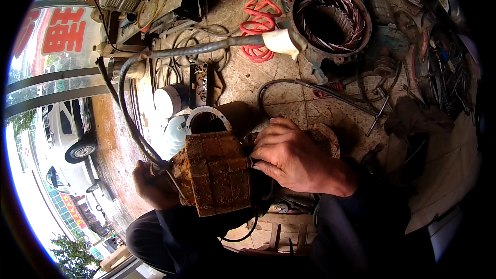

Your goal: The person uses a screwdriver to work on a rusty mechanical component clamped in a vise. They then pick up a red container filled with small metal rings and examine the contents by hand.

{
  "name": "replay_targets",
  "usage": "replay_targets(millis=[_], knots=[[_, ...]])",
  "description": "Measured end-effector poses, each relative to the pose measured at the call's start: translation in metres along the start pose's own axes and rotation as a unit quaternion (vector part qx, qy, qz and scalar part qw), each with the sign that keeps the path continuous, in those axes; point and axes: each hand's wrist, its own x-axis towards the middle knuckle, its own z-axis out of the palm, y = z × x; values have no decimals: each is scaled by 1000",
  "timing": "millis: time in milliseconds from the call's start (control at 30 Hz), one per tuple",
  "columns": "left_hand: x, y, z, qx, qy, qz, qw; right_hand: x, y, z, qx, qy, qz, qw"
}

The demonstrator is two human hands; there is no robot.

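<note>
A rusty, blocky metal body, ribbed and perhaps a motor or pump part, is held above my lap between both hands. At its left end my left hand is closed around the part where a thick dark cable meets it. My right hand bends its fingers over the dark right end; what the fingertips press on is partly hidden. Just beyond the body stands a round metal ring or flange. The cable arches up and across to a pale wrapped end.
A wound stator sits at the far right, beside red coiled air hose. A box of small parts, a white tub, a T-handled wrench and a dark rag lie around. Glass doors line the left.
</note>
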Motion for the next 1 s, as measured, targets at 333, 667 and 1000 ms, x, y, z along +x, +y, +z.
replay_targets(millis=[333, 667, 1000], knots=[[7, -4, -6, 3, 18, 11, 1000, -14, -1, 14, -151, 92, -60, 982], [8, -2, -14, -13, -28, 5, 1000, -4, -8, -3, -47, 12, -2, 999], [3, -2, -3, -12, -12, 2, 1000, 1, 0, -6, 29, 11, -21, 999]])
